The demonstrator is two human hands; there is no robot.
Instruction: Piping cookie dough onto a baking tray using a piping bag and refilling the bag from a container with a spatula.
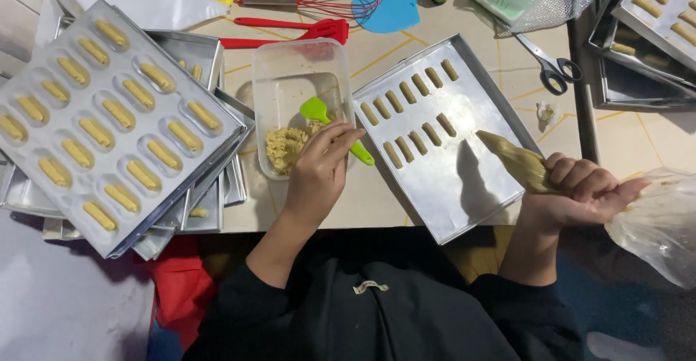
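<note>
The left hand point(319, 172) is closed on a green plastic spatula point(330, 123), blade over the crumbly dough in the clear plastic tub point(272, 78). The right hand point(580, 191) grips a dough-filled clear piping bag point(516, 162), tip just above the flat metal baking tray point(449, 180) with its short piped strips, both on the table point(522, 78).

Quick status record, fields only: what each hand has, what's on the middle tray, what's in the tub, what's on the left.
left hand: holds green spatula, blade in tub
right hand: grips piping bag, tip over tray
tray: two rows of short piped dough sticks at far end, near end bare
tub: clear plastic, lump of dough at near end
mould tray: filled, on top of a stack of trays at the left
scissors: on table beyond tray
</note>
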